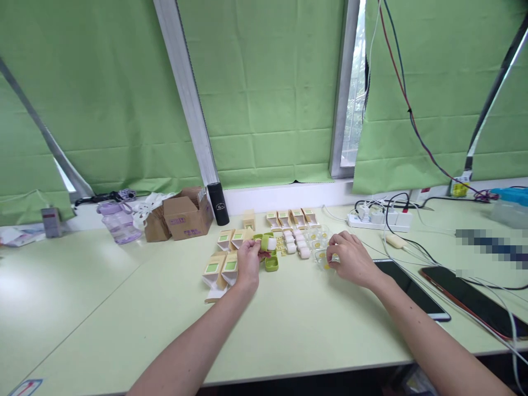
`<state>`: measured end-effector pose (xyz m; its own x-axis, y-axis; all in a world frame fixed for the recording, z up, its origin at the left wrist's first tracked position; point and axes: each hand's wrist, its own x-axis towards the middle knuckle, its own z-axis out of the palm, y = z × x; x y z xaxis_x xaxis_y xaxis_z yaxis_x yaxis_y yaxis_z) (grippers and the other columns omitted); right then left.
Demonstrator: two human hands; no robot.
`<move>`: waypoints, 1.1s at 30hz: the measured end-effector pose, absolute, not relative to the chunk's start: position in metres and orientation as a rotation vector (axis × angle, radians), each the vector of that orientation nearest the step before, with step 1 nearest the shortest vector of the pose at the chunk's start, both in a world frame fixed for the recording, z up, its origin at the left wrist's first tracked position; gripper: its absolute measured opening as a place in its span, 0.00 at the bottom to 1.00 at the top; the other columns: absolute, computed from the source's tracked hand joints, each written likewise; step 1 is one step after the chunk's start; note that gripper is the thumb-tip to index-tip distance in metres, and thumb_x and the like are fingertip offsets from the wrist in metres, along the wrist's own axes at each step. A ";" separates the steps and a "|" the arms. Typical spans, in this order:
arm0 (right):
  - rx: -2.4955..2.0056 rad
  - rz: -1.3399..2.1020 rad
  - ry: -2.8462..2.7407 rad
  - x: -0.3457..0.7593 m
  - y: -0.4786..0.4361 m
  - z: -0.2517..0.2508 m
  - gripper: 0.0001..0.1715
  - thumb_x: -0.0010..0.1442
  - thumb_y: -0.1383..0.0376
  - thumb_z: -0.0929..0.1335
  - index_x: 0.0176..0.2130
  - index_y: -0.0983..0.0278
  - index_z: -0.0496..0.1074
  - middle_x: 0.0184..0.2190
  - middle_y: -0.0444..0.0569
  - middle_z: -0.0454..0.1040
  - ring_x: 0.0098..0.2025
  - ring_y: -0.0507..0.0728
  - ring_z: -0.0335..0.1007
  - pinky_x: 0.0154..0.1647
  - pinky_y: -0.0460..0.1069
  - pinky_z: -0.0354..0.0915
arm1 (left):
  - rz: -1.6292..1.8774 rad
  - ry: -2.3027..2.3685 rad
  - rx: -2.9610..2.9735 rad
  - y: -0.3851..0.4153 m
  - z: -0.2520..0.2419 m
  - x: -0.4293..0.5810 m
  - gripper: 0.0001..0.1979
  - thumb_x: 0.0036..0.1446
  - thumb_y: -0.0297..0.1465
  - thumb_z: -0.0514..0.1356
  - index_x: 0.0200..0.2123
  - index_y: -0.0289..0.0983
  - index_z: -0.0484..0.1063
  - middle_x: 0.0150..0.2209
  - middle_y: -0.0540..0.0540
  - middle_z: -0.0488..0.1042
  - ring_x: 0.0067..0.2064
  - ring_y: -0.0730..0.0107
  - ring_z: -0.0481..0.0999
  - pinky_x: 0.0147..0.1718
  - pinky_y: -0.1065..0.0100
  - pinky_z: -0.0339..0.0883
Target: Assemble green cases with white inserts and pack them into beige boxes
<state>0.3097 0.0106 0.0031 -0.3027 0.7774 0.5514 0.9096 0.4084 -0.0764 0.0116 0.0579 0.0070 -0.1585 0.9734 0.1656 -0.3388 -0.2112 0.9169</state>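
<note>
My left hand [248,263] is closed round a small green case [265,243] with a white part showing at its right side. More little green cases [271,264] lie just beyond and below those fingers. To the right, the fingers of my right hand [350,258] are curled in a pinch on a small clear plastic piece [320,256] with yellow in it; the fingertips partly hide it. Similar clear pieces [315,235] stand behind. Between the hands sit rows of small white and pinkish blocks [290,242] and tiny yellowish pieces [281,243].
Open cardboard boxes with green panels [212,268] stand left of my left hand; more small boxes [292,219] line the back. Behind are a brown carton [185,214], black bottle [218,204] and purple jug [119,223]. A tablet [412,289], phone [474,300], cables and power strip [379,220] lie right.
</note>
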 end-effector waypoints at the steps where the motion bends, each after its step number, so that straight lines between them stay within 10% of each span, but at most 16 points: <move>1: -1.436 -0.355 -2.161 0.310 0.011 0.003 0.12 0.50 0.75 0.75 0.27 0.57 0.78 0.39 0.52 0.78 0.46 0.66 0.69 0.45 0.59 0.63 | 1.592 0.925 1.004 0.058 0.007 0.012 0.18 0.47 0.42 0.71 0.30 0.37 0.69 0.28 0.49 0.77 0.29 0.66 0.79 0.32 0.64 0.74; 33: -0.690 -0.363 -2.175 0.199 0.037 0.016 0.40 0.64 0.80 0.62 0.69 0.57 0.64 0.65 0.58 0.72 0.66 0.66 0.68 0.60 0.65 0.73 | 1.389 0.871 0.900 0.047 0.013 0.018 0.09 0.47 0.32 0.64 0.31 0.36 0.70 0.23 0.47 0.76 0.23 0.69 0.76 0.25 0.68 0.68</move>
<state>0.1986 0.0371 0.0165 -0.5245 0.3547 0.7740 0.5866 0.8095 0.0266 0.0185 0.0471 0.0128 0.0049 0.9998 0.0178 -0.4190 -0.0141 0.9079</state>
